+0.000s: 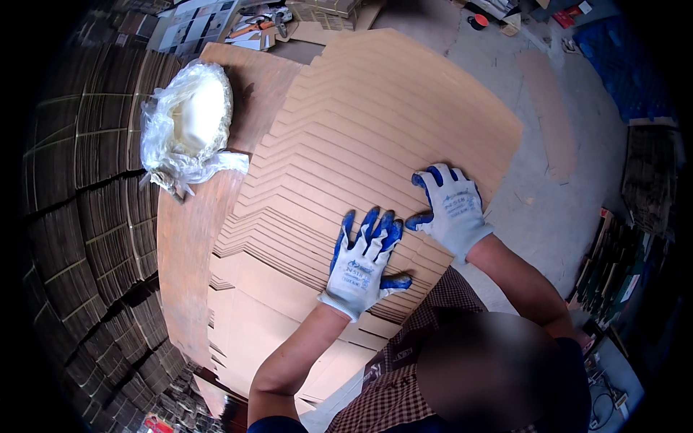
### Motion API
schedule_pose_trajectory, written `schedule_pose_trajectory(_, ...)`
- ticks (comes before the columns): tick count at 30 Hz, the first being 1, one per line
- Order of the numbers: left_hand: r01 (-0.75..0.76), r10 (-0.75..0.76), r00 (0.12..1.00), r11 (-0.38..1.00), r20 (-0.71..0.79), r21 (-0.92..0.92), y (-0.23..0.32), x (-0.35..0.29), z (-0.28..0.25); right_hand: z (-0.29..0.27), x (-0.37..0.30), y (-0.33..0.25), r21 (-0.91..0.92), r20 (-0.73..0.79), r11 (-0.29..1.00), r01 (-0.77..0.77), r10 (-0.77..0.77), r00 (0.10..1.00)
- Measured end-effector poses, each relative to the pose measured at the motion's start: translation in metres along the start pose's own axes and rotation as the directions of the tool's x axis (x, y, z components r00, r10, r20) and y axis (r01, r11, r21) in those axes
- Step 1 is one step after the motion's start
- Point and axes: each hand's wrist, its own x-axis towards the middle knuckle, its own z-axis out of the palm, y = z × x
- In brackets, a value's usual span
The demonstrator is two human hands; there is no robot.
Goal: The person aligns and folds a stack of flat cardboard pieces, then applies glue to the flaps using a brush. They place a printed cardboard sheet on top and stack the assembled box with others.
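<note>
Across the wooden surface (182, 274), from twelve down to seven o'clock, note fanned cardboard sheets (361, 144) under gloved left hand (361, 270) and gloved right hand (455, 208), fingers spread wide. Probably light, stiff yet crease-prone; best gripped by stepped edges toward nine o'clock.

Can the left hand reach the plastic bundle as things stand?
Probably yes, with a stretch: the left hand rests open on the cardboard, and nothing stands up between it and the plastic bundle.

Wooden table (186, 245): brown, showing left of the left hand (363, 265)
Cardboard sheets (390, 108): overlapping, beneath left hand and right hand (451, 206)
Plastic-wrapped white thing (206, 108): beyond left hand, leftward
</note>
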Motion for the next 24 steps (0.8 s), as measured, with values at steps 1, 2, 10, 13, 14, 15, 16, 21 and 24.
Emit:
schedule_pose_trajectory(1, 0.001, -0.002, 1.000, 1.000, 0.006, 0.009, 0.000, -0.001, -0.001, 0.000, 0.000, 0.000, 0.012, -0.021, 1.000, 0.003, -0.003, 1.000)
schedule_pose_trajectory(2, 0.002, -0.003, 1.000, 1.000, 0.012, 0.013, 0.000, -0.002, -0.001, 0.000, 0.000, -0.001, 0.013, -0.021, 1.000, 0.006, -0.006, 1.000)
schedule_pose_trajectory(10, -0.013, 0.013, 1.000, 1.000, -0.005, -0.003, -0.002, -0.006, 0.006, 0.002, 0.001, 0.000, 0.003, -0.035, 1.000, 0.009, -0.009, 0.999)
schedule_pose_trajectory(13, -0.001, 0.001, 1.000, 0.999, -0.004, -0.032, 0.002, -0.002, -0.005, 0.002, 0.000, 0.015, 0.173, -0.104, 0.982, 0.081, -0.064, 0.993)
schedule_pose_trajectory(14, -0.018, 0.017, 0.999, 0.999, -0.030, -0.036, 0.003, 0.003, -0.009, 0.004, 0.001, 0.017, 0.187, -0.113, 0.979, 0.080, -0.059, 0.992)
schedule_pose_trajectory(15, -0.037, 0.034, 0.998, 0.998, -0.057, -0.043, 0.002, 0.013, -0.013, 0.006, 0.002, 0.018, 0.198, -0.120, 0.977, 0.076, -0.053, 0.991)
schedule_pose_trajectory(16, -0.055, 0.051, 0.995, 0.997, -0.085, -0.049, 0.001, 0.024, -0.015, 0.008, 0.003, 0.018, 0.209, -0.128, 0.975, 0.072, -0.046, 0.991)
schedule_pose_trajectory(21, -0.038, 0.040, 0.990, 0.999, -0.138, 0.018, -0.010, 0.041, -0.002, 0.011, 0.005, 0.017, 0.116, -0.191, 0.988, 0.098, -0.075, 0.979)
schedule_pose_trajectory(24, -0.040, 0.039, 0.992, 0.999, -0.122, -0.002, -0.012, 0.042, -0.003, 0.010, 0.005, 0.016, 0.114, -0.166, 0.989, 0.093, -0.073, 0.983)
